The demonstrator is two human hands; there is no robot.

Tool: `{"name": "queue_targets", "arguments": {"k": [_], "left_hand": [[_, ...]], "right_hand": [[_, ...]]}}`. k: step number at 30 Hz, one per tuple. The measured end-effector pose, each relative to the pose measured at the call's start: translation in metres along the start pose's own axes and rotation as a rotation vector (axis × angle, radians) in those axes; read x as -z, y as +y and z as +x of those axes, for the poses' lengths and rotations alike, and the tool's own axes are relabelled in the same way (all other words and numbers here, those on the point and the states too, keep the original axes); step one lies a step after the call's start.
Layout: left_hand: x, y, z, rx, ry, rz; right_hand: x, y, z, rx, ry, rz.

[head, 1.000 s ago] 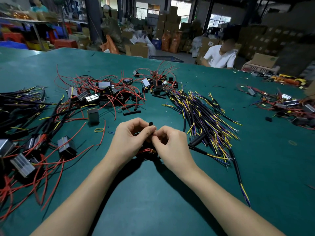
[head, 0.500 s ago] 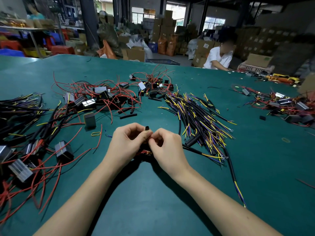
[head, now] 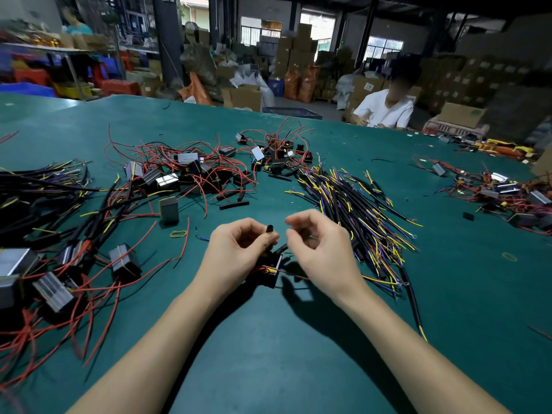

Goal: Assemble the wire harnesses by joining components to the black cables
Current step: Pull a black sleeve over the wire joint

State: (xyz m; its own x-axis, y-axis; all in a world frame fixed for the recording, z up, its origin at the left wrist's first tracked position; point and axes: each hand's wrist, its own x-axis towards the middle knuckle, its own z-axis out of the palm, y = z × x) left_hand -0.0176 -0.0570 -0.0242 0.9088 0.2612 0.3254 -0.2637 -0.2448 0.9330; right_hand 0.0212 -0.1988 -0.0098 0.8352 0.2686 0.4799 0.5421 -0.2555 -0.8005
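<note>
Seated person (head: 385, 110); stacked cardboard boxes (head: 298, 52) behind.

Two hands (head: 239, 255), two yellow rubber bands (head: 178, 233)

Stacked cardboard boxes (head: 301, 52) fill a dim warehouse behind bright windows (head: 380, 44).
</note>
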Motion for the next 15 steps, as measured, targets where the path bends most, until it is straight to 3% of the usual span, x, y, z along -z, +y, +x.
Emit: {"name": "queue_targets", "arguments": {"k": [9,15], "left_hand": [[0.0,0.0,-0.002,-0.054,-0.006,0.048],[-0.001,-0.002,-0.001,-0.047,-0.003,0.072]], "right_hand": [[-0.001,-0.009,0.003,0.249,-0.054,-0.178],[0.008,-0.02,0.011,0.375,-0.201,-0.456]]}}
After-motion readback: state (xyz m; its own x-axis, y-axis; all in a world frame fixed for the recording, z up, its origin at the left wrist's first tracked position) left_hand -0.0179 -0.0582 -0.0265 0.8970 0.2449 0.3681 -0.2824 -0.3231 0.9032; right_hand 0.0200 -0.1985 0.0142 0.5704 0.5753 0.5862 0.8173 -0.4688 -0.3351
